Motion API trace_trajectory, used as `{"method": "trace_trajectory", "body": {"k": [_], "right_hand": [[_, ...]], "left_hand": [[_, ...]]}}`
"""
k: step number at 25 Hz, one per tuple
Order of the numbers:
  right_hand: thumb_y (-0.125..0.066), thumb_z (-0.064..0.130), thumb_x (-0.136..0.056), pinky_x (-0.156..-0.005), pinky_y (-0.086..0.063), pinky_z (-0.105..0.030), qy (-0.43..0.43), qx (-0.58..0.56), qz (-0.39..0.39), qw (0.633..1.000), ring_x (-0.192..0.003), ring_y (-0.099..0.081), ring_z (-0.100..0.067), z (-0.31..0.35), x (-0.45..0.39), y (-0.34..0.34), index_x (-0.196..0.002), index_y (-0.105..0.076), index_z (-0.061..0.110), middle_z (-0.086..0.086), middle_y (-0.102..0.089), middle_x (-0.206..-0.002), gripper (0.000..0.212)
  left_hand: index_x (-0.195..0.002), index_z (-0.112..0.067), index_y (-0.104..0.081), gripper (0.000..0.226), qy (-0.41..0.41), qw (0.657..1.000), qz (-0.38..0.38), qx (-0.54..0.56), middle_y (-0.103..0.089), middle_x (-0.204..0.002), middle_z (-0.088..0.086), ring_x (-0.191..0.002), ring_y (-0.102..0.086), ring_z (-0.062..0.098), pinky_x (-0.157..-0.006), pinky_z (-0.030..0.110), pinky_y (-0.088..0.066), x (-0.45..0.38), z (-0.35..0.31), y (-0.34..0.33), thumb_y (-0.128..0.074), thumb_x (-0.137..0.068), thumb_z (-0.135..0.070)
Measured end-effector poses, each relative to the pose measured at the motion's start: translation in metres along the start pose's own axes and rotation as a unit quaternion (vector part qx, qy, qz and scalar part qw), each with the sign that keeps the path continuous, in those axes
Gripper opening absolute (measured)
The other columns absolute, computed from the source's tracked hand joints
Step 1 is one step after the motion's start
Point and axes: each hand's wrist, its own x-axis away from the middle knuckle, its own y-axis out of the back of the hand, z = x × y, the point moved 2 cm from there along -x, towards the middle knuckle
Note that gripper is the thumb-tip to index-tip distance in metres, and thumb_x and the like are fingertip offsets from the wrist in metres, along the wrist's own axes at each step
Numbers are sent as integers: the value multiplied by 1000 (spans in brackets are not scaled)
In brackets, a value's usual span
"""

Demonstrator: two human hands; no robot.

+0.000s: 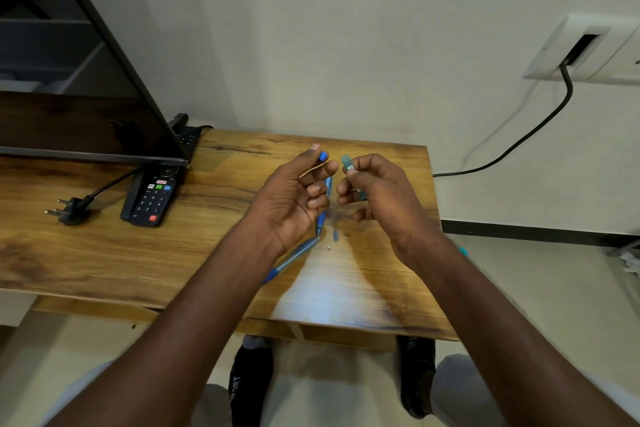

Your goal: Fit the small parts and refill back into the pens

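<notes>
Two hands hold pen parts above a wooden table, centre of frame.

The left hand [294,196] grips a blue pen [325,198], fingers curled round the barrel; the pen's long axis runs near vertical in the frame, blue cap end up by the fingertips, tip pointing down toward the table [104,253]. The right hand [377,191] pinches a translucent teal sleeve [349,170] between thumb and curled fingers, its long axis tilted up and left. A second blue pen [294,256] lies on the table below the left wrist, axis diagonal, lower left to upper right. Left of frame: a remote control [152,199] and a loose plug [69,210].
</notes>
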Motion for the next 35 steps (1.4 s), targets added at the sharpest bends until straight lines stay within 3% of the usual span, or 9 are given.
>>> {"method": "trace_trajectory", "body": {"k": [6,15,25,32,35], "right_hand": [[-57,11,-101,-70,-49,-38,-4,-26,-13,1000,-79,-71,-13,5,2,-1,-111,-67,12,-2,-74,-85,13],[-61,11,-102,-75,-51,-40,4,14,-3,1000,-85,-75,-15,1,4,2,-110,-69,8,0,-78,-87,13],[-70,8,-98,-54,-50,-14,12,31,2,999,-77,-74,-13,-2,3,6,-103,-76,8,-9,-81,-92,9],[-67,5,-99,-55,-49,-12,34,80,10,996,-75,-71,-10,-2,3,9,-99,-77,12,-9,-80,-90,13],[-65,3,-98,-53,-48,-13,29,107,11,994,-73,-70,-12,-3,2,9,-100,-76,13,-9,-79,-90,15]], "left_hand": [[-93,-14,-62,11,2,1000,-10,15,-76,-93,7,-46,-42,4,-41,15,-30,1,1,-3,-64,-103,-17],[-102,-13,-67,17,-9,999,-18,-26,-68,-79,-1,-46,-38,3,-42,16,-27,-5,3,6,-70,-98,-29],[-93,-9,-65,15,-13,996,-32,-88,-66,-74,3,-45,-40,4,-43,17,-25,-3,0,10,-76,-94,-20],[-85,-7,-71,15,-61,967,-71,-239,-69,-75,9,-50,-42,9,-42,18,-38,0,-8,16,-84,-85,-15],[-92,-1,-72,22,-53,962,-66,-258,-69,-74,10,-51,-43,9,-41,18,-38,0,-7,17,-85,-84,-16]]}}
